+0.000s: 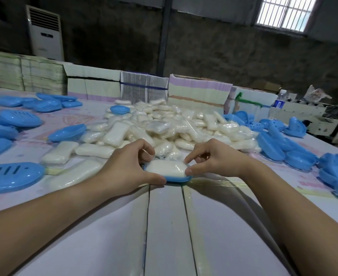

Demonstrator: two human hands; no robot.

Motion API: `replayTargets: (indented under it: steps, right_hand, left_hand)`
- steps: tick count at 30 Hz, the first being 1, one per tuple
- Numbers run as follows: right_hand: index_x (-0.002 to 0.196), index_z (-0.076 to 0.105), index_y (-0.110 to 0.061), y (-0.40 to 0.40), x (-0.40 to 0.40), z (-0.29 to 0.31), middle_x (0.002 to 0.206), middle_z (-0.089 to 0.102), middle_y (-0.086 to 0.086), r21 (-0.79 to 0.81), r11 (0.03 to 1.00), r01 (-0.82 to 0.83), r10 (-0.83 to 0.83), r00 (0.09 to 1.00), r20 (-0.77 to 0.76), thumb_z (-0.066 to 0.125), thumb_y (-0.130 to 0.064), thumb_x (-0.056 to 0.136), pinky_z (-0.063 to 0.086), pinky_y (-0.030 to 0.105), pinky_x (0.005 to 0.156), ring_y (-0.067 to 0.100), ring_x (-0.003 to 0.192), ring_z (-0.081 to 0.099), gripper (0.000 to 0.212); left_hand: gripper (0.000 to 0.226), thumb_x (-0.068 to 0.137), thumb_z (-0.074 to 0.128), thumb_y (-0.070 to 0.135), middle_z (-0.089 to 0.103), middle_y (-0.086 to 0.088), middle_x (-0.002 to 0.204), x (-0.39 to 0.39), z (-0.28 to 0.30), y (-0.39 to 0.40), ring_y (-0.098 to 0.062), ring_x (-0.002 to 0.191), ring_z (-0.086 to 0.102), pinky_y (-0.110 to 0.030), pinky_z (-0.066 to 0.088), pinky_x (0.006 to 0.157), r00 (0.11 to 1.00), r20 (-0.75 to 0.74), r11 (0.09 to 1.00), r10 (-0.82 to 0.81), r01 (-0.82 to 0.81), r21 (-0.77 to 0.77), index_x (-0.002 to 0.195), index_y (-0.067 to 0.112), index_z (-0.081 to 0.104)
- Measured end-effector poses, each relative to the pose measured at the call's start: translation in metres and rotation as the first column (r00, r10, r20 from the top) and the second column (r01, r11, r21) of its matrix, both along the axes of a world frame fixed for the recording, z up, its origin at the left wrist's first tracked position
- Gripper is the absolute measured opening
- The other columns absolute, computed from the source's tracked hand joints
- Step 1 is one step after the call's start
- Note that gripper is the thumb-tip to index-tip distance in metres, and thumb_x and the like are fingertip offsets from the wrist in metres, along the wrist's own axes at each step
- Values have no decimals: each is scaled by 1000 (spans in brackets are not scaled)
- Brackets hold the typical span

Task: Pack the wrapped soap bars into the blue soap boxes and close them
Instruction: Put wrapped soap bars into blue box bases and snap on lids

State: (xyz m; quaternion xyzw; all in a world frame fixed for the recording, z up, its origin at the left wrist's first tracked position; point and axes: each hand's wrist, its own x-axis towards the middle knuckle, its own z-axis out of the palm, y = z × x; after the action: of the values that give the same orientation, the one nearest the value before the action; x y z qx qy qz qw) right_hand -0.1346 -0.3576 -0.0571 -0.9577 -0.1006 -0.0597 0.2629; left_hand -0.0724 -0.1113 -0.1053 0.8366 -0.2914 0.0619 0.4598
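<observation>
At the centre of the view, a white oval soap bar in clear plastic wrap sits in a shallow blue plastic soap box base, which lies on the pale table top. The left hand curls around the 9 o'clock end of the base, thumb along its near rim. The right hand pinches the 3 o'clock end of the bar between forefinger and thumb.

The bar looks light and firm, but its film is probably slippery and can crease, so I think it is better to hold it by the two short ends and press it down flat. The base seems thin and a little flexible; holding it by the rim should keep it steady.

No lid is on it yet. The pile of wrapped soap bars lies at 12 o'clock; slotted blue lids lie at 9 o'clock and more blue box halves at 3 o'clock.
</observation>
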Motion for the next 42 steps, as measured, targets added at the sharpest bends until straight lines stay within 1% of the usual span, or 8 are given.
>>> replayTargets:
  steps: [13, 22, 26, 30, 33, 37, 40, 42]
  right_hand:
    - [100, 77, -35, -3, 0, 1, 67, 57, -21, -40, 999, 6, -8, 998, -59, 73, -60, 67, 36, 24, 64, -1, 64, 49, 42]
    - [101, 77, -29, -7, 3, 6, 56, 55, -20, -36, 999, -25, 21, 994, -107, 76, -46, 77, 34, 9, 54, -1, 55, 47, 29]
    - [101, 77, -18, -28, 2, -3, 66, 54, 0, 241, 963, 120, -124, 992, -1, 74, -25, 85, 42, 10, 56, 1, 55, 46, 17]
    - [95, 78, -17, -42, -6, -19, 86, 73, 9, 216, 953, 214, -216, 976, -18, 74, -21, 85, 51, 25, 71, 6, 74, 60, 12]
    - [88, 78, -19, -48, -3, -20, 81, 73, 7, 342, 897, 279, -324, 943, 81, 71, -16, 86, 47, 10, 59, -1, 66, 60, 8]
    - [86, 76, -22, -65, -3, -20, 83, 72, 1, 368, 810, 456, -527, 841, 117, 67, -15, 86, 44, 9, 47, 6, 60, 60, 11]
    - [93, 75, -25, -78, -5, -22, 87, 71, -5, 257, 792, 554, -596, 792, 131, 65, -22, 86, 49, 16, 59, 8, 71, 64, 12]
    - [96, 75, -24, -87, -4, -23, 93, 71, -5, 267, 748, 607, -651, 749, 121, 64, -25, 86, 56, 32, 76, 14, 83, 66, 14]
  left_hand:
    - [43, 56, 94, 41, 66, 11, 87, -2, 3, 3, -1, 76, 60, -17, 48, 67, 993, 95, 992, -73, 62, 108, 84, 31, 62]
    - [42, 57, 93, 40, 67, 14, 87, 0, -3, 2, -3, 77, 62, -23, 51, 70, 992, 97, 995, -86, 81, 60, 82, 38, 59]
    - [48, 56, 92, 42, 64, 28, 92, 3, -5, 1, 0, 83, 63, -23, 51, 73, 989, 97, 993, -110, 104, 57, 89, 49, 58]
    - [48, 57, 93, 41, 67, 26, 92, 6, -6, 0, -1, 84, 65, -24, 51, 72, 986, 102, 990, -134, 128, 63, 90, 50, 59]
    - [49, 56, 92, 44, 69, 24, 92, 9, -7, 1, -1, 84, 66, -24, 52, 72, 982, 106, 987, -156, 151, 57, 93, 48, 60]
    - [63, 45, 86, 70, 67, 27, 95, 12, -10, 4, 2, 85, 65, -20, 51, 73, 978, 119, 985, -170, 165, 47, 99, 48, 61]
    - [69, 42, 79, 73, 66, 26, 95, 17, -13, 3, -1, 83, 65, -27, 52, 75, 977, 134, 985, -166, 158, 62, 103, 48, 61]
    - [70, 40, 76, 72, 66, 26, 94, 20, -15, 4, 0, 82, 66, -24, 52, 73, 976, 144, 986, -162, 155, 54, 104, 49, 61]
